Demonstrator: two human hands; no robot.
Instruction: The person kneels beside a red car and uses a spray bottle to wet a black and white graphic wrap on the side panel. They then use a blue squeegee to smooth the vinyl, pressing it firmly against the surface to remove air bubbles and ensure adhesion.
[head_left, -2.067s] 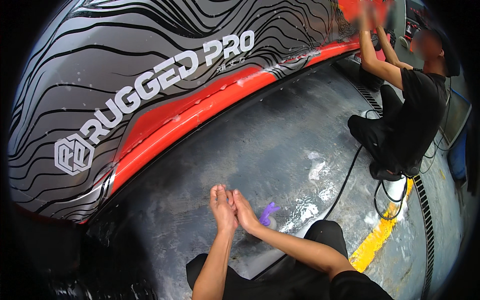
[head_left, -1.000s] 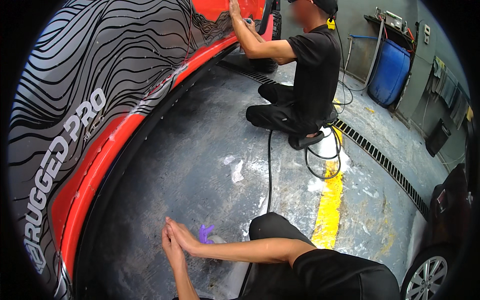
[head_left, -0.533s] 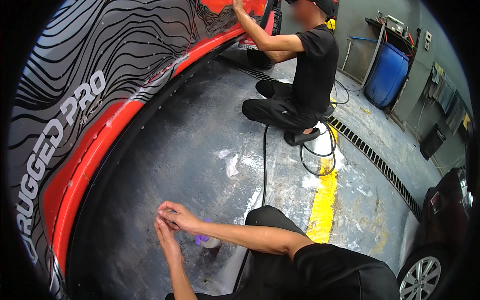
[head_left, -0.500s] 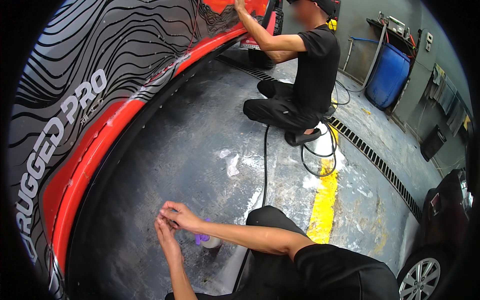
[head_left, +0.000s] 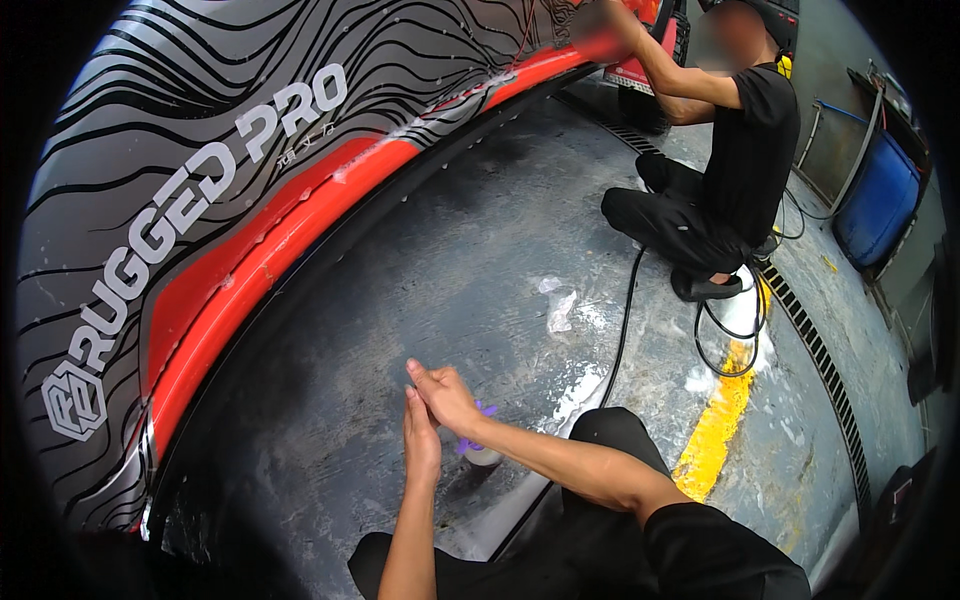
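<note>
My two hands meet in front of me, above the wet floor and right of the car's sill. My left hand points upward, its fingers long and fairly straight. Against it lies my right hand, coming across from the right with fingers stretched out; part of them is hidden where the palms meet. No object shows between the hands. Just behind my right wrist a bottle with a purple spray head stands on the floor, partly covered by my forearm.
A grey vehicle side with black wavy lines and a red sill curves along the left, with foam on it. A co-worker squats ahead by the vehicle. A black hose, floor drain, yellow stripe and blue barrel lie rightward.
My view has swung left, so the scene sits further right. My hands have gone from touching at the fingertips to lying palm against palm. The co-worker still squats, arms raised to the vehicle.
</note>
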